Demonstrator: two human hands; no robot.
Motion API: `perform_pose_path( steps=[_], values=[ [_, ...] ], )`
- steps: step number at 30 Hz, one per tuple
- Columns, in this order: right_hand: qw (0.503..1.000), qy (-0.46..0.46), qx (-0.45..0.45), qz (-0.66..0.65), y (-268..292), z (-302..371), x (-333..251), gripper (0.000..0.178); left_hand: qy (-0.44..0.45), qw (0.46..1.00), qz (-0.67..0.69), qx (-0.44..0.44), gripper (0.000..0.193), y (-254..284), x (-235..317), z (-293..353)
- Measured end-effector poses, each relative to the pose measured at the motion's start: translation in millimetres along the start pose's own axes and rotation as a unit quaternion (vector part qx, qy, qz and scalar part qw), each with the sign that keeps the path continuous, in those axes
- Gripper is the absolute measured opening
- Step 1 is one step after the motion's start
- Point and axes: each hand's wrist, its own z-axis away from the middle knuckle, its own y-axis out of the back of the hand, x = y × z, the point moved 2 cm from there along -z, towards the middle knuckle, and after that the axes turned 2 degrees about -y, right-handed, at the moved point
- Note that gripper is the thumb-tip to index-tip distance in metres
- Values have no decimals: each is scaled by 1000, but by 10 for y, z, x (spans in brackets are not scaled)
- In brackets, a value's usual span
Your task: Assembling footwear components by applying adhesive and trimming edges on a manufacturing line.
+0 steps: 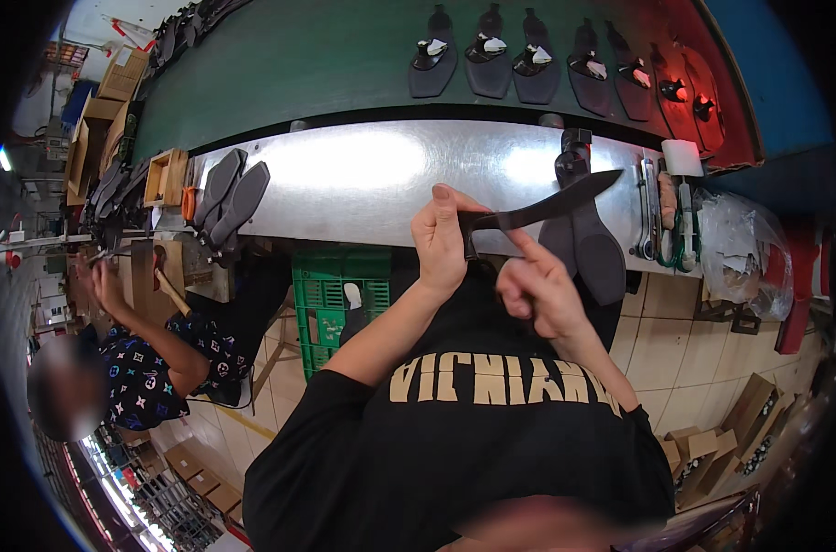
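My left hand (442, 241) is closed on one end of a black sandal (567, 201), which I see edge-on above the metal bench's front edge. The sandal's other end points right and away from me. My right hand (541, 287) is just below it, index finger stretched out against the sandal's underside near the held end. The other fingers of that hand are curled and slightly blurred, with nothing seen in them. Beneath the raised sandal, more dark sandals (598, 250) rest on the bench's right part, partly hidden by it.
Several sandals with white paper at their straps (535, 75) stand on a green conveyor (280, 69), some under red light. Scissors (686, 225), a white roll (682, 157) and a plastic bag (744, 248) are at right. Dark soles (238, 198) and a green crate (318, 299) are left, near a co-worker (151, 377).
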Motion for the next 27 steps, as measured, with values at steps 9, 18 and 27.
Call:
perform_pose_path(
  steps=[9,18,27],
  values=[
    [807,308,127,487,-56,3,-94,16,79,993,74,36,83,-5,98,-9],
    [737,360,55,570,-249,86,-116,14,277,899,336,50,68,64,0,-104],
    [728,355,165,563,-208,16,-170,3,379,765,516,71,53,-104,-161,19]
  ],
)
